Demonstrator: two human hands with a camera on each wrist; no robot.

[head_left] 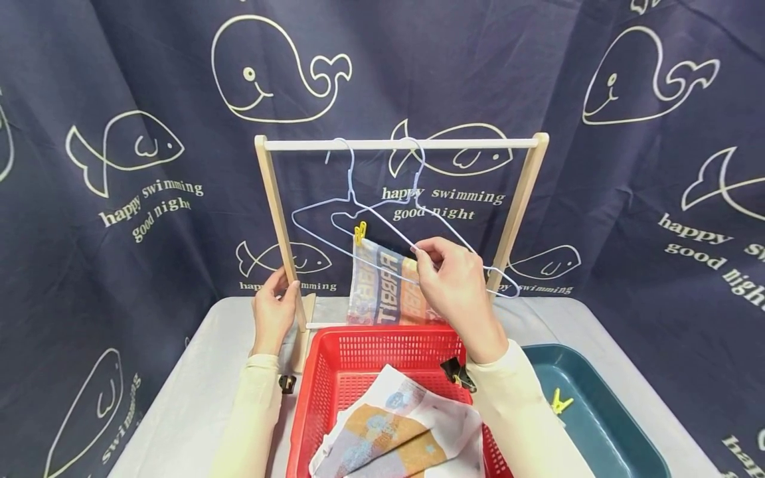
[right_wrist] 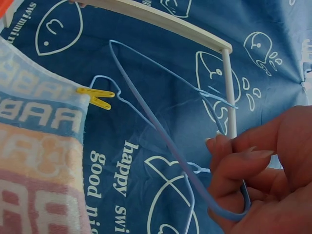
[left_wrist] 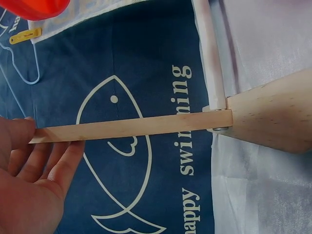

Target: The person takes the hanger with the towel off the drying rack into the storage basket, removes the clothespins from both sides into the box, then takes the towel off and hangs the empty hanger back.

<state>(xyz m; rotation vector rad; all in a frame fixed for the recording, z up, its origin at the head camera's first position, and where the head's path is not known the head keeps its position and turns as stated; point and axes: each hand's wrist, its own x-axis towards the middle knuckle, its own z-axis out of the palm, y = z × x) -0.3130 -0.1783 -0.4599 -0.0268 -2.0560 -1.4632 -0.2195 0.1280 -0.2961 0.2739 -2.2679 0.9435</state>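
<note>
My left hand (head_left: pixel 273 309) grips the left post (head_left: pixel 277 212) of a wooden rack, thumb on one side and fingers on the other. By its sloping arm, my right hand (head_left: pixel 454 282) pinches a bare light-blue wire hanger (head_left: pixel 350 179) whose hook is over the rack's white top rail (head_left: pixel 382 144). Just behind hangs a second blue hanger (head_left: pixel 416 182). It carries a striped towel (head_left: pixel 382 292) with "RABBIT" lettering, clipped at its left by a yellow clothespin (right_wrist: pixel 97 97). The right hand covers part of this towel in the head view.
A red basket (head_left: pixel 317 372) in front of the rack holds a white, patterned cloth (head_left: pixel 388 425). To its right, a dark teal tray (head_left: pixel 621 411) contains a yellow clothespin (head_left: pixel 559 401). The rack stands on a white-covered table (head_left: pixel 197 372) before a dark whale-print curtain (head_left: pixel 418 73).
</note>
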